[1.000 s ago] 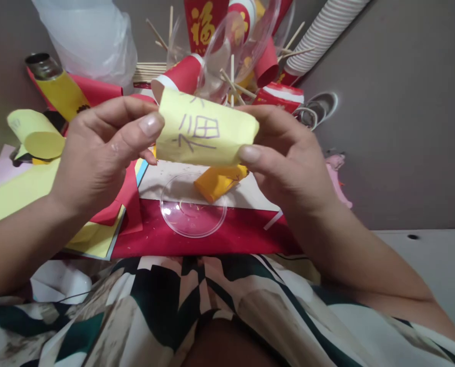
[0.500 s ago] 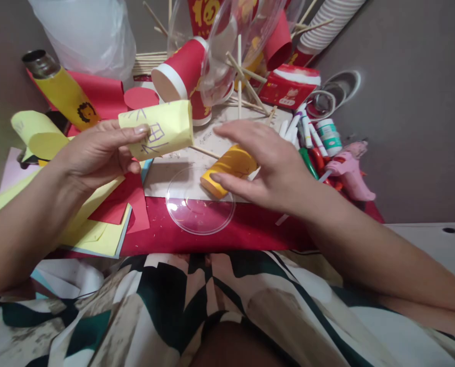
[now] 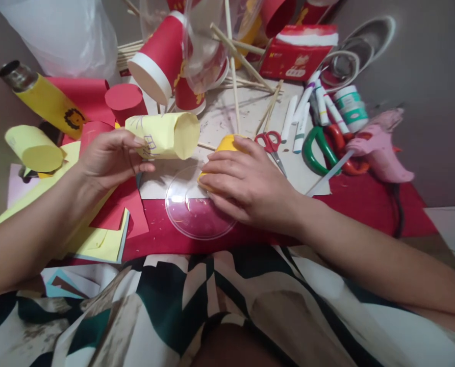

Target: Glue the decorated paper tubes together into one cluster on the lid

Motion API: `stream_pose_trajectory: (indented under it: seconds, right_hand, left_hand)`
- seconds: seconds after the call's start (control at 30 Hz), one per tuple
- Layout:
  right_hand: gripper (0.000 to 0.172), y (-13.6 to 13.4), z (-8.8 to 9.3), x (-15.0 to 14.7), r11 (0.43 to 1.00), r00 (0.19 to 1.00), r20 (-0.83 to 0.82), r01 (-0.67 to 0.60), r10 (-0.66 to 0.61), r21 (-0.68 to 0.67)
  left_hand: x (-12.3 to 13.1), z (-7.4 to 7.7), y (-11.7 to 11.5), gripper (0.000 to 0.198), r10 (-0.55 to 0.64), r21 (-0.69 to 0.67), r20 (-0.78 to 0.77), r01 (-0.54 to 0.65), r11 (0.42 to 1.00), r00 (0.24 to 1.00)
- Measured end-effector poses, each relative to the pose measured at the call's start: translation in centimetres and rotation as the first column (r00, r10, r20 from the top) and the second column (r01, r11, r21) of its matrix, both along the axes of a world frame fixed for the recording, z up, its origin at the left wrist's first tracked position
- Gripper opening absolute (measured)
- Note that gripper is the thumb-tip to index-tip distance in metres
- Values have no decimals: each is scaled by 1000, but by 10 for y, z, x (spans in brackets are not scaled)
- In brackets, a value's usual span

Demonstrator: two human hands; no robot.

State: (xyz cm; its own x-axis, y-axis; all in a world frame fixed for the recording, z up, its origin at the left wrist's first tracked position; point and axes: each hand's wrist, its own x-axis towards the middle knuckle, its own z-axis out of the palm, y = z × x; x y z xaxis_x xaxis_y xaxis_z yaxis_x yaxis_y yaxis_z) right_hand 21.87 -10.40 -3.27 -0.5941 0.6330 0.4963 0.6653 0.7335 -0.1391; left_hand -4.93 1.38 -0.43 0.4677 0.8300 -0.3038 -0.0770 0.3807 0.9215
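Observation:
My left hand (image 3: 107, 159) is closed around one end of a pale yellow paper cylinder (image 3: 170, 138). A window-like shape is drawn on its side in purple, and its flat round end faces right. Bent over an orange paper cylinder (image 3: 227, 143) on the table, my right hand (image 3: 250, 181) has its fingers wrapped on top and covers most of it. My right thumb is hidden. Below the two cylinders lies a clear round plastic lid (image 3: 185, 221), partly under my right hand.
Red scissors (image 3: 269, 141), markers (image 3: 300, 127), green-handled scissors (image 3: 321, 155) and a pink glue gun (image 3: 384, 148) lie at right. Red paper cups (image 3: 162, 56) and wooden sticks (image 3: 233, 76) stand behind. At left are a yellow bottle (image 3: 46, 102) and coloured paper (image 3: 108, 237).
My right hand has turned over and closed on the orange cylinder, hiding most of it. In my left hand the yellow cylinder has turned, showing more of its round end. The view has shifted.

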Motion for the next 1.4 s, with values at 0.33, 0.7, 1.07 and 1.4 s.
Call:
stream_pose_trajectory:
  seconds: [0.33, 0.7, 1.07, 1.4]
  right_hand:
    - [17, -8, 3, 4, 999, 998, -44, 43, -43, -1]
    - [17, -8, 9, 10, 993, 994, -107, -28, 16, -114]
    - [25, -9, 13, 13, 981, 986, -165, -49, 17, -190]
    - [24, -16, 8, 21, 981, 983, -182, -39, 4, -189]
  left_hand:
    - [19, -19, 0, 32, -202, 88, -43, 205, 975, 978]
    - [24, 0, 7, 45, -597, 329, -284, 661, 674, 750]
    - [39, -2, 23, 17, -729, 440, -333, 783, 440, 598]
    - [37, -12, 29, 10, -795, 330, -319, 847, 418, 516]
